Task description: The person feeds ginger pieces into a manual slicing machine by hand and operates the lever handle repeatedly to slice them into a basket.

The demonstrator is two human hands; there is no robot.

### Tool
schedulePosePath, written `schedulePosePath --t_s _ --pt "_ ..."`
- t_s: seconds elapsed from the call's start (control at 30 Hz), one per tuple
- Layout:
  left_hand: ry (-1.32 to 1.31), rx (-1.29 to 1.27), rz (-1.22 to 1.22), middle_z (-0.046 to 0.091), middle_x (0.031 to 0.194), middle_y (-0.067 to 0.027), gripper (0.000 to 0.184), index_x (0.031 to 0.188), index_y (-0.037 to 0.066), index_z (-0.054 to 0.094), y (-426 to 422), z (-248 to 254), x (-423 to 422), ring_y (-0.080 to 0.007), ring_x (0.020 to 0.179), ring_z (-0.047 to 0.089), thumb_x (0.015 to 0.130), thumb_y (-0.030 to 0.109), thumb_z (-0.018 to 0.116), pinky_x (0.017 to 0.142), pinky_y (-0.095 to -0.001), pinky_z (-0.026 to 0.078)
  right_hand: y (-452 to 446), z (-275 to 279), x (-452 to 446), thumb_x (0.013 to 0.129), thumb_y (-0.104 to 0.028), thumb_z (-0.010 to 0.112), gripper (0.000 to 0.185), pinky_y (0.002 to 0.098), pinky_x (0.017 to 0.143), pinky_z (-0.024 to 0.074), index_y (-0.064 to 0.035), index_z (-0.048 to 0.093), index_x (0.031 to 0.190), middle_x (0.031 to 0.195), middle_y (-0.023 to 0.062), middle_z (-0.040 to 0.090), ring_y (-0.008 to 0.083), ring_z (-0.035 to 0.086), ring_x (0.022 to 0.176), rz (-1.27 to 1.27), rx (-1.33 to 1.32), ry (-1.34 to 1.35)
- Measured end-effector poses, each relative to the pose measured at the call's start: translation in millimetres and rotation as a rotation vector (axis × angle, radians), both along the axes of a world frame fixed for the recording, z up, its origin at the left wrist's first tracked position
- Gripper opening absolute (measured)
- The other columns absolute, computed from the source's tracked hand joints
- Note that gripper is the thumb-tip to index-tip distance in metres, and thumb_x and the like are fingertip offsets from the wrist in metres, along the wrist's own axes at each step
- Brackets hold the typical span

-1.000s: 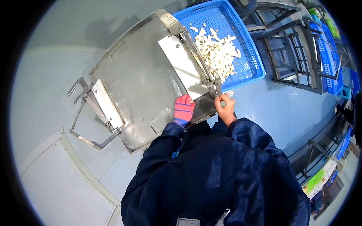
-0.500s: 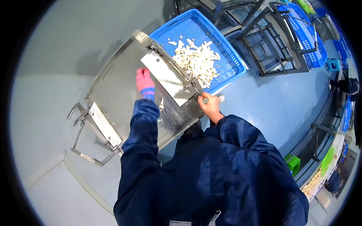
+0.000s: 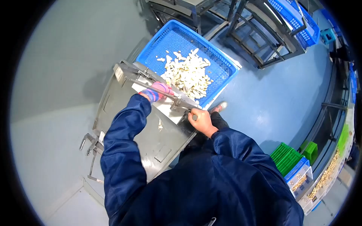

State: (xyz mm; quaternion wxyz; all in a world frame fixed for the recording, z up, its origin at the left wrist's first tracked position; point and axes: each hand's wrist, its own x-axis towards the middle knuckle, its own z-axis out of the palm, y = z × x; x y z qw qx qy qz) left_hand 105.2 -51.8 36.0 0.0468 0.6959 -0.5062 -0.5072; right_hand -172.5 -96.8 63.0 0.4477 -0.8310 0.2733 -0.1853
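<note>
My left hand (image 3: pixel 160 91), in a pink and blue striped glove, reaches under the raised blade bar of a hand cutter (image 3: pixel 176 102). Its fingers look drawn together over the white cutting board (image 3: pixel 169 112); the bar partly covers them, and what they hold cannot be made out. At the near end of the bar, my bare right hand (image 3: pixel 203 122) is wrapped round the cutter handle (image 3: pixel 194 117). Just beyond the blade, pale sliced pieces (image 3: pixel 190 73) lie heaped in a blue perforated crate (image 3: pixel 151 56). A small pale scrap (image 3: pixel 160 124) rests on the metal table (image 3: pixel 145 132).
A second cutter (image 3: pixel 92 145) is fixed at the table's left end. Metal frames (image 3: pixel 260 37) stand behind the crate, one bearing another blue crate (image 3: pixel 307 32). Green crates (image 3: pixel 284 158) stand at the right, near a long trough (image 3: pixel 328 173) of pale pieces. A wall is at the left.
My left hand has moved from the table onto the cutting board, under the blade bar. The bar is lifted, with my right hand still on its handle. The view has shifted too.
</note>
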Motion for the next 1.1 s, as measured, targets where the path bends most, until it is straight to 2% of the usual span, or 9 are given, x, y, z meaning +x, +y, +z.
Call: schedulePosePath --t_s 0.17,0.3,0.4,0.5,0.6,0.7,0.83,1.0,1.1 --pt "0.111 -0.219 -0.026 0.061 0.09 -0.0087 0.015 0.092 0.005 0.066 -7.0 62.4 8.6 -0.0221 0.091 0.057 0.082 0.01 0.056 0.085 -0.0298 0.042 -4.3 -1.8 0.2 0.073 -0.016 0.06 0.018 0.0397 0.047 0.046 -0.0073 0.05 0.061 0.056 0.0119 0.055 0.0318 0.057 0.051 0.02 -0.022 -0.057" --pt "0.118 -0.311 0.444 0.06 0.11 -0.0121 0.04 0.119 0.01 0.054 -39.0 70.7 21.3 -0.0225 0.099 0.057 0.082 0.02 0.061 0.087 -0.0307 0.042 -8.2 -6.2 0.8 0.071 -0.014 0.061 0.017 0.0384 0.046 0.0452 -0.0081 0.051 0.06 0.054 0.0111 0.054 0.0299 0.055 0.049 0.051 -0.003 -0.086" --pt "-0.88 -0.465 -0.209 0.056 0.119 -0.0113 0.053 0.131 0.012 0.042 -48.9 53.1 18.0 -0.0229 0.109 0.053 0.082 0.021 0.061 0.091 -0.0293 0.041 -13.0 -7.3 0.3 0.071 -0.013 0.062 0.017 0.0378 0.046 0.0447 -0.0086 0.051 0.059 0.051 0.0099 0.052 0.0286 0.055 0.047 0.097 -0.014 -0.161" --pt "-0.434 -0.163 -0.477 0.056 0.119 -0.0127 0.051 0.129 0.013 0.046 -53.0 36.6 -0.9 -0.0238 0.11 0.054 0.081 0.017 0.061 0.089 -0.0321 0.043 -17.1 -7.0 1.1 0.07 -0.012 0.062 0.016 0.0373 0.045 0.0442 -0.0088 0.051 0.058 0.051 0.0091 0.052 0.0274 0.054 0.046 0.131 0.018 -0.203" --pt "0.208 0.286 0.062 0.062 0.106 -0.0107 0.041 0.117 0.011 0.056 -45.8 1.5 -12.9 -0.0208 0.094 0.061 0.077 0.009 0.063 0.082 -0.0316 0.048 -21.6 -6.1 2.0 0.071 -0.012 0.061 0.016 0.037 0.044 0.0435 -0.0086 0.052 0.059 0.05 0.0088 0.052 0.0265 0.054 0.046 0.16 0.054 -0.201" --pt "0.156 0.423 0.091 0.062 0.104 -0.0107 0.04 0.118 0.014 0.056 -61.7 -3.4 -18.7 -0.0227 0.092 0.061 0.078 0.012 0.062 0.082 -0.0315 0.048 -24.2 -6.2 0.6 0.072 -0.012 0.06 0.016 0.0368 0.044 0.0428 -0.0086 0.051 0.059 0.05 0.0084 0.051 0.0258 0.054 0.045 0.199 0.045 -0.181" --pt "-0.622 -0.542 -0.265 0.06 0.109 -0.0116 0.042 0.114 0.022 0.059 -70.2 -4.6 -14.2 -0.0293 0.106 0.052 0.073 0.024 0.066 0.091 -0.0413 0.04 -27.3 -6.3 2.8 0.072 -0.012 0.059 0.016 0.0367 0.043 0.0423 -0.0091 0.051 0.059 0.049 0.0078 0.051 0.0255 0.053 0.045 0.238 0.062 -0.183" --pt "0.33 0.308 -0.183 0.058 0.107 -0.008 0.019 0.084 0.011 0.067 -62.7 -30.6 -28.1 -0.0225 0.108 0.05 0.071 0.024 0.066 0.09 -0.0338 0.04 -29.9 -10.2 3.4 0.07 -0.011 0.06 0.016 0.0367 0.043 0.0423 -0.0095 0.05 0.059 0.049 0.0075 0.05 0.0254 0.053 0.045 0.265 0.078 -0.213" --pt "-0.445 -0.054 -0.27 0.063 0.092 -0.0095 0.014 0.082 0.013 0.065 -77.4 -50.9 -9.5 -0.0263 0.093 0.059 0.072 0.022 0.065 0.083 -0.0378 0.045 -31.1 -9.6 2.0 0.07 -0.011 0.061 0.015 0.0363 0.043 0.0423 -0.0096 0.05 0.059 0.049 0.0075 0.05 0.0254 0.053 0.045 0.289 0.078 -0.193"
